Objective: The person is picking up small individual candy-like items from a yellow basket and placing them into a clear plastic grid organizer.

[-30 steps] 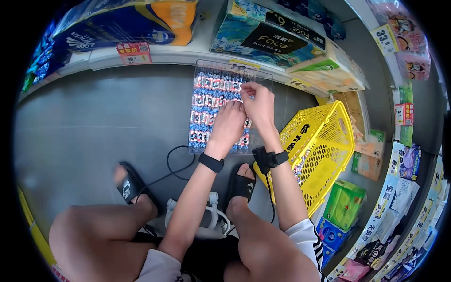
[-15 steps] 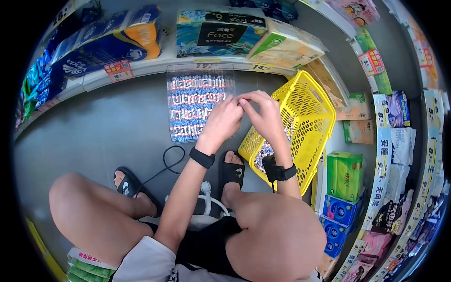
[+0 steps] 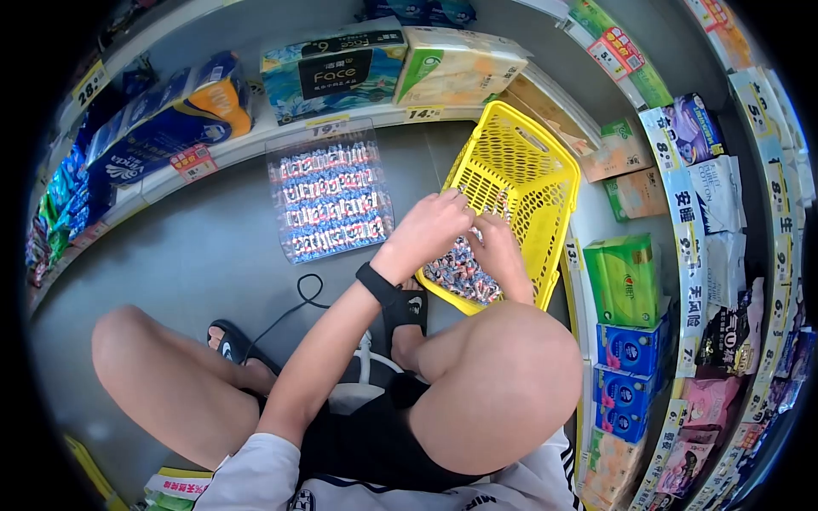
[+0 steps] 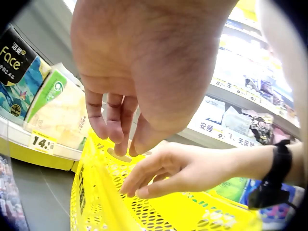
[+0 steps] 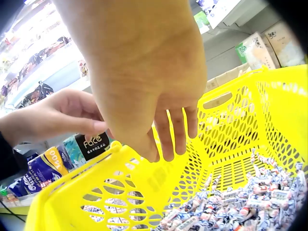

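Note:
A yellow basket (image 3: 550, 196) stands on the floor by my right leg, holding a heap of small wrapped candies (image 5: 240, 204) with twisted ends. My left hand (image 3: 429, 232) hangs over its left side, fingers pointing down, nothing visible between them. Close beside it is my right hand (image 3: 501, 255), above the candies. In the right wrist view its fingers (image 5: 166, 139) are loosely bent and spread apart, and its thumb is away from them. To the left lies a clear plastic box (image 3: 385, 189) with rows of the same candies.
Low shelves curve around the front and right, carrying tissue packs (image 3: 464, 68) and price tags (image 3: 423, 114). A green tissue pack (image 3: 622, 277) sits to the right. A black cable (image 3: 311, 289) lies on the floor (image 3: 196, 247) near my sandals (image 3: 243, 345).
Both hands have moved right from above the candy box to above the basket. Their fingertips were close together half a second ago. The head view has turned right.

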Motion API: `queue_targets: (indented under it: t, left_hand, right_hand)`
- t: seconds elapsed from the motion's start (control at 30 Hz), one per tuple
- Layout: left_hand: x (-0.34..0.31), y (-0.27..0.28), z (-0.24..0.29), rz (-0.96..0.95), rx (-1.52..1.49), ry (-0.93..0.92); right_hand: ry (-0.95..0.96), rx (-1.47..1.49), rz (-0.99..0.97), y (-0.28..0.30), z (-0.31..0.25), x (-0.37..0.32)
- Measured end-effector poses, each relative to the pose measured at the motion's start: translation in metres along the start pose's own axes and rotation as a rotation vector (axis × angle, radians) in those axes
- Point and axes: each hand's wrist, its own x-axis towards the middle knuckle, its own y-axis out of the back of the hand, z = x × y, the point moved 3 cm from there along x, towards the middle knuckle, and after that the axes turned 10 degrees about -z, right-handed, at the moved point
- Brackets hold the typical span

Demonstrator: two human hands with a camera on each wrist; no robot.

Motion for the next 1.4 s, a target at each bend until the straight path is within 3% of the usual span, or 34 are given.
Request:
queue_targets:
  t: [0.07,0.17,0.2,0.27,0.3,0.4,0.43,0.47,0.53,0.57,0.63,0.67,0.73,0.83,0.87,0.93,1.07,1.13,1.17,1.2,1.27,1.4]
  left_hand:
    - [0.012,-0.020,0.002,-0.019,0.021,-0.020]
    - [0.031,-0.043,0.014,-0.271,0.065,-0.024]
    - [0.036,-0.051,0.019,-0.275,0.066,-0.026]
    - [0.039,-0.079,0.022,-0.471,0.076,0.112]
    - [0.042,-0.086,0.025,-0.520,0.118,0.117]
    - [0.046,-0.108,0.025,-0.659,0.061,0.152]
    - [0.041,-0.115,0.025,-0.545,0.038,0.175]
    - [0.036,-0.125,0.024,-0.545,0.040,0.177]
    - [0.031,-0.130,0.024,-0.498,-0.250,0.327]
    - [0.034,-0.132,0.022,-0.497,-0.249,0.331]
    - [0.036,-0.138,0.021,-0.833,-0.166,0.371]
    - [0.039,-0.138,0.021,-0.833,-0.165,0.372]
    - [0.040,-0.142,0.018,-0.878,-0.127,0.471]
    - [0.041,-0.140,0.017,-0.901,-0.156,0.530]
    - [0.042,-0.140,0.017,-0.903,-0.154,0.532]
    - [0.043,-0.144,0.015,-0.938,-0.182,0.604]
    - [0.041,-0.149,0.015,-0.898,-0.059,0.604]
    - [0.042,-0.149,0.014,-0.984,0.058,0.585]
    - [0.043,-0.148,0.014,-1.003,0.037,0.588]
    - [0.038,-0.170,0.006,-1.003,0.037,0.589]
    - [0.025,-0.232,-0.018,-0.801,0.162,0.519]
    - [0.023,-0.244,-0.022,-0.791,0.152,0.463]
  right_hand:
    - [0.037,0.035,0.027,-0.017,0.018,-0.006]
    - [-0.047,0.023,-0.126,-0.044,0.051,-0.013]
    - [-0.049,0.027,-0.124,-0.048,0.058,-0.013]
    - [-0.028,0.040,-0.136,-0.051,0.067,-0.014]
    - [-0.142,-0.009,-0.296,-0.054,0.074,-0.012]
    - [-0.172,0.016,-0.423,-0.058,0.083,-0.014]
    - [-0.144,-0.021,-0.448,-0.060,0.087,-0.013]
    - [-0.141,-0.020,-0.448,-0.061,0.091,-0.011]
    - [0.159,0.081,-0.288,-0.064,0.093,-0.006]
    - [0.162,0.081,-0.289,-0.066,0.099,-0.005]
    - [-0.008,0.229,-0.472,-0.065,0.095,-0.002]
    - [-0.006,0.231,-0.472,-0.061,0.091,0.001]
    - [-0.167,0.336,-0.699,-0.056,0.084,0.005]
    - [-0.246,0.357,-0.808,-0.053,0.076,0.008]
    - [-0.245,0.359,-0.809,-0.066,0.088,0.008]
    - [0.008,0.388,-0.645,-0.099,0.114,0.012]
    - [-0.033,0.303,-0.672,-0.101,0.115,0.013]
    - [-0.123,0.368,-0.726,-0.085,0.102,0.010]
    - [-0.054,0.320,-0.693,-0.086,0.103,0.010]
    - [-0.053,0.320,-0.693,-0.084,0.101,0.012]
    - [-0.242,0.474,-0.847,-0.084,0.097,0.014]
    - [-0.122,0.399,-0.753,-0.090,0.102,0.015]
